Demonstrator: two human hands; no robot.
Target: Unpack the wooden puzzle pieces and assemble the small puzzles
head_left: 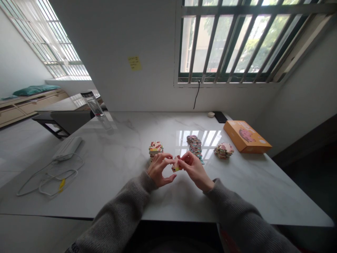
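Observation:
Both my hands meet just above the marble table (126,154), a little in front of me. My left hand (159,169) and my right hand (193,168) pinch the same small colourful puzzle piece (176,165) between their fingertips. Right behind the hands stand three stacks of similar pieces: a short stack (156,148) on the left, a taller leaning stack (195,144) in the middle, and a low pile (223,150) on the right.
An orange puzzle box (246,136) lies at the right. A white power bank (67,148) with a coiled white cable (52,177) sits at the left. A clear bottle (96,107) stands far left, a dark phone (220,117) by the wall.

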